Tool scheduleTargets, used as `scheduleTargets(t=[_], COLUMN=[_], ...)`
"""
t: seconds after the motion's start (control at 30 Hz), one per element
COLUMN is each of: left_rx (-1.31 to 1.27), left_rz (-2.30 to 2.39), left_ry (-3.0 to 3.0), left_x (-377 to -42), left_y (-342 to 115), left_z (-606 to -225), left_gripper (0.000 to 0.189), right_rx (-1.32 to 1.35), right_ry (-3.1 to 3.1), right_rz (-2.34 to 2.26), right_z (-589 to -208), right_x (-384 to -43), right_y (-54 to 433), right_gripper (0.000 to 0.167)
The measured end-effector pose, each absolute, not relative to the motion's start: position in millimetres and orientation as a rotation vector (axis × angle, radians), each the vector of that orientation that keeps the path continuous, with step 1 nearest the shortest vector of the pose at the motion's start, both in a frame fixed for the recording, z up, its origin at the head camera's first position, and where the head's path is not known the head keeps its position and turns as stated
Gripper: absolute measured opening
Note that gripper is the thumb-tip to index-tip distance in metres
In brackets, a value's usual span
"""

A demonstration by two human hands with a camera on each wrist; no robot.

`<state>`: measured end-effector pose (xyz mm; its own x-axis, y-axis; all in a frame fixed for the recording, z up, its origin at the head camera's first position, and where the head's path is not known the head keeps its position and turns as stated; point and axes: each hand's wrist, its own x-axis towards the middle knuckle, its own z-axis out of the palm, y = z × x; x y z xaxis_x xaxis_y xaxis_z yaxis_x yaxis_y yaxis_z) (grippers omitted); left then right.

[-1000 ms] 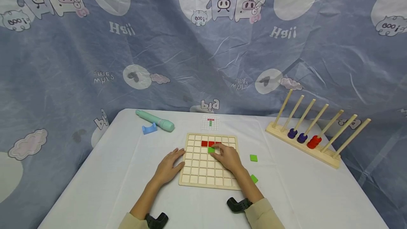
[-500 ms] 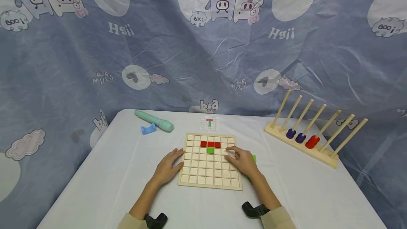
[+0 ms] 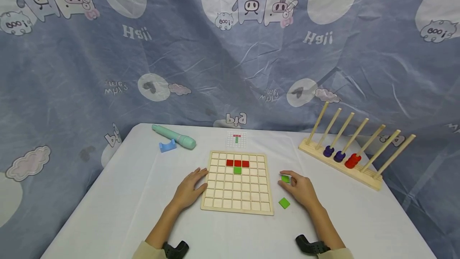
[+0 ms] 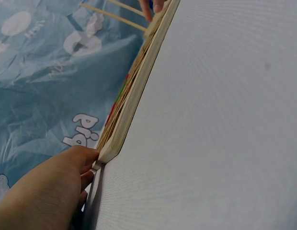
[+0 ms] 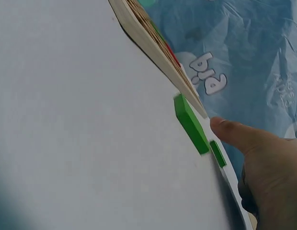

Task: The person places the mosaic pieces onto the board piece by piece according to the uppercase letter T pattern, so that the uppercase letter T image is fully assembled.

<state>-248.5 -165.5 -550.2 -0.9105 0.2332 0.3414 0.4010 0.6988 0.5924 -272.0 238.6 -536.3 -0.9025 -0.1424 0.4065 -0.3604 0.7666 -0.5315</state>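
Observation:
A wooden grid board (image 3: 237,191) lies on the white table, with three red tiles (image 3: 238,163) in a row and one green tile (image 3: 237,170) under the middle one. My left hand (image 3: 189,188) rests beside the board, its fingertips touching the left edge; the left wrist view shows the fingers at the board's corner. To the right of the board, my right hand (image 3: 301,189) is over a loose green tile (image 3: 285,179), thumb and forefinger apart on either side of it. Another loose green tile (image 3: 284,203) lies nearer the front.
Behind the board lies a small pattern card (image 3: 236,139) showing a red and green T. A green microphone-like stick (image 3: 175,136) and a blue holder (image 3: 167,146) are at the back left. A wooden peg stand (image 3: 341,163) with blue and red rings stands at the right.
My right hand has left the board and moved right to the loose green tile. The third red tile and the loose green tiles are now uncovered. My left hand has stayed put.

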Motion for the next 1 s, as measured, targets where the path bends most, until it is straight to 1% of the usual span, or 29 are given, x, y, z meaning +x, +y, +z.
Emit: scheduleTargets(t=[0.27,1.0], left_rx=[-0.499,-0.519], left_rz=[-1.017,-1.008], left_ry=[-2.678,-2.658], left_x=[-249.0,-250.8], left_y=[-165.7,-165.6], left_z=[-550.7,-553.0], left_gripper=[0.045,0.045], right_rx=[0.376,0.334], right_ry=[-2.600,-2.667], right_rz=[0.880,0.842], right_z=[-538.3,-540.8], right_x=[-271.3,-272.6], right_y=[252.2,254.3], right_gripper=[0.033,0.035])
